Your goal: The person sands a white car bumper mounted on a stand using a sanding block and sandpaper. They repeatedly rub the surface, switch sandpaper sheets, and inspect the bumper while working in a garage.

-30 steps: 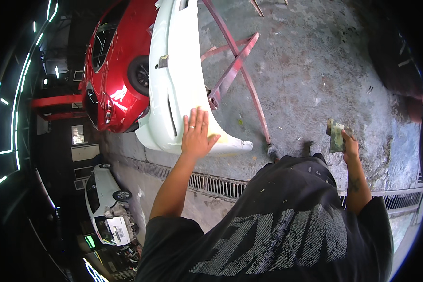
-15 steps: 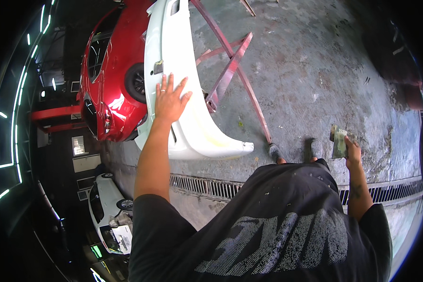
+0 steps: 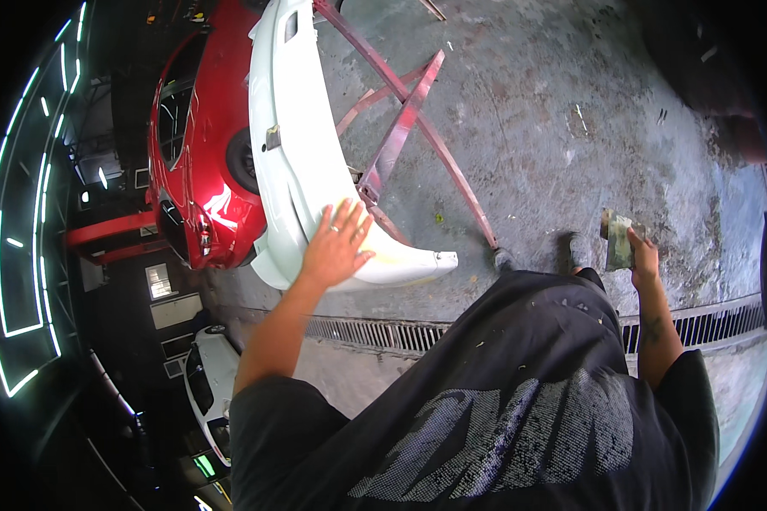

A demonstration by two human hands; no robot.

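Observation:
A white car bumper (image 3: 291, 94) rests on a red metal stand (image 3: 405, 111). My left hand (image 3: 336, 249) lies flat on the bumper near its curved near end, fingers spread and holding nothing. A yellowish patch shows on the paint around the fingertips. Away to the right, my right hand (image 3: 646, 255) grips a worn, greenish-grey sheet of sandpaper (image 3: 618, 242) by its edge, clear of the bumper. A small dark greenish piece (image 3: 272, 137) sits on the bumper farther up; its kind is unclear.
Close behind the bumper stands a red car (image 3: 200, 145). A red beam (image 3: 111, 228) juts out left of it. A white car (image 3: 211, 375) is at lower left. A slotted floor drain (image 3: 375, 333) crosses the grey concrete floor (image 3: 520, 128) by my feet.
My left hand has slid along the bumper toward its near end, down and to the right. My right hand still holds the sandpaper, slightly higher in view. The view has shifted a little.

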